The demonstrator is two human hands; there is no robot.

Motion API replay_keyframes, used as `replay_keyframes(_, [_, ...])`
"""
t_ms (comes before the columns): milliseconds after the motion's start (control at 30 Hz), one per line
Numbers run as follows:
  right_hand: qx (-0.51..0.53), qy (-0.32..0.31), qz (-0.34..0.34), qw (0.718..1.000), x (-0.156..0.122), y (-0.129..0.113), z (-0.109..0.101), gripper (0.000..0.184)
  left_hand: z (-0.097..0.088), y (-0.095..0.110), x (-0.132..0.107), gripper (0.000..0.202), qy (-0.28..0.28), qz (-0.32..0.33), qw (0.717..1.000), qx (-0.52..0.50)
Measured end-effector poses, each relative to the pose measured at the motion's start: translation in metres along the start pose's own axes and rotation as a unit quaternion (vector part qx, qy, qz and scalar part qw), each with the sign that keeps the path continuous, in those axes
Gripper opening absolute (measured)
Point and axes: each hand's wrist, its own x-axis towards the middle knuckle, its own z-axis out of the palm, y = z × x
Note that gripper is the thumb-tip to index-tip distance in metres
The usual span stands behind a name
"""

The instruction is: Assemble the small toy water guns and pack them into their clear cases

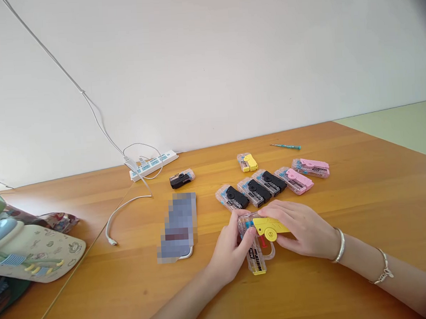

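- Clear toy (245,229): middle hidden inside the grip (261,230)
- Blurred object (176,227) left of the grip: unrecognisable
- Patterned thing (35,249) far left: cut off by the edge
- Small packs (253,191) beyond the grip: print too small to read

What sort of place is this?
Probably a simple indoor work desk, perhaps at home: a wooden tabletop, a white power strip, and a small screwdriver beside clear toy pistols.

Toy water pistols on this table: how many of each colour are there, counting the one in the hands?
black water pistols: 4
pink water pistols: 2
yellow water pistols: 2
total: 8
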Motion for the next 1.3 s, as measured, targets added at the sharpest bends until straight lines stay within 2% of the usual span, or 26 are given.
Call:
replay_keyframes(167, [-0.074,-0.009,-0.034,0.997,-0.004,0.004,0.001,0.029,0.0,0.002,0.001,0.025,0.001,-0.004,1.0,-0.001])
replay_keyframes(333, [-0.119,-0.004,-0.022,0.993,-0.004,0.001,0.002,0.032,0.0,0.003,0.002,0.027,0.006,-0.006,1.0,-0.029])
replay_keyframes(600, [-0.077,0.011,0.051,0.996,-0.003,-0.002,0.002,0.033,0.002,0.003,0.004,0.026,0.022,-0.011,0.988,-0.151])
replay_keyframes(767, [-0.052,0.044,0.044,0.997,-0.005,0.006,0.0,0.033,0.001,0.008,0.003,0.037,-0.018,-0.08,0.97,-0.229])
replay_keyframes(933, [-0.013,0.031,0.041,0.999,-0.004,0.013,-0.006,0.033,-0.006,0.01,0.005,0.037,-0.056,-0.087,0.965,-0.24])
replay_keyframes(1033, [-0.012,0.031,0.05,0.998,-0.004,0.018,-0.01,0.033,-0.012,0.008,0.006,0.031,-0.047,-0.071,0.979,-0.183])
replay_keyframes(1133, [-0.018,0.041,0.085,0.995,-0.004,0.023,-0.012,0.032,-0.016,0.007,0.007,0.022,-0.03,-0.024,0.999,-0.005])
replay_keyframes(1200, [-0.017,0.04,0.1,0.994,-0.004,0.025,-0.012,0.032,-0.016,0.008,0.007,0.017,-0.041,0.019,0.988,0.148])
replay_keyframes(1300, [-0.014,0.025,0.094,0.995,-0.004,0.024,-0.01,0.035,-0.013,0.01,0.005,0.015,-0.077,0.086,0.944,0.308])
